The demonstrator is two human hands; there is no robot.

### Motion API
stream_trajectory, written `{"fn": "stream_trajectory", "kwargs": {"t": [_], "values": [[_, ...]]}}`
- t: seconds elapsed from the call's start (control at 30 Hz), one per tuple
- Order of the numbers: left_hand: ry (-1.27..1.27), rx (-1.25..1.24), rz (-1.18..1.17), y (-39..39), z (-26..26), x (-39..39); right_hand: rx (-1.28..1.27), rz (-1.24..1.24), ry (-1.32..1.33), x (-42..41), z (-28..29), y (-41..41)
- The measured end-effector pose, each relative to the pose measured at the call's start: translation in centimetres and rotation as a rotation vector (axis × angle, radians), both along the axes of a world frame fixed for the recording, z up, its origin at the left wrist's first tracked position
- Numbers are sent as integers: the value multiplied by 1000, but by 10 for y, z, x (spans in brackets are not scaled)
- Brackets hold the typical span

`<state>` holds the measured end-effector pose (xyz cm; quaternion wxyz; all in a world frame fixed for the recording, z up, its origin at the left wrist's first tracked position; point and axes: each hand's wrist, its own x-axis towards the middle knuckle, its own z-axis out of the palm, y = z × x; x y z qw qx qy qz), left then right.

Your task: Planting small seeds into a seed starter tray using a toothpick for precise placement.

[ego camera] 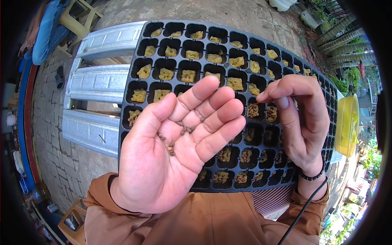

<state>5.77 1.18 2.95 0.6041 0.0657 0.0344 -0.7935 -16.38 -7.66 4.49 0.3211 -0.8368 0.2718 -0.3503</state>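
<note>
My left hand (171, 144) is palm up with its fingers extended, and several small brown seeds (185, 130) lie loose on the palm. Behind and below it spreads a black plastic seedling tray (225, 69) with square cells, many holding a yellowish sponge-like plug (235, 83). Brown seeds sit on the plugs in some nearer cells, such as a seeded plug (245, 155). Over the right part of the tray, my right hand (297, 119) pinches a thin, light-brown stick (260, 103) between thumb and fingertips, its tip close to a seeded plug (253, 111). My left hand covers several cells.
Under the tray stands a slatted metal table (98, 81). A yellow plastic basin (347, 125) is at its right end. At the upper left sits another person in jeans (49, 30), near a plastic stool (73, 18). Potted plants (312, 18) stand at the upper right.
</note>
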Motion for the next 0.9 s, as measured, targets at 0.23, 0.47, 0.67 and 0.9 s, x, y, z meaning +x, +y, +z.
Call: {"fn": "stream_trajectory", "kwargs": {"t": [0.23,0.47,0.67,0.9], "values": [[-174,106,6,-6,15,-4,67,-19,12,-4,21,6],[-74,102,-51,-5,11,-10,120,-164,-159,18,38,30],[177,36,-220,4,-5,-14,-159,3,194,37,43,35],[12,93,-241,3,7,-19,-93,-7,367,36,47,37]]}}
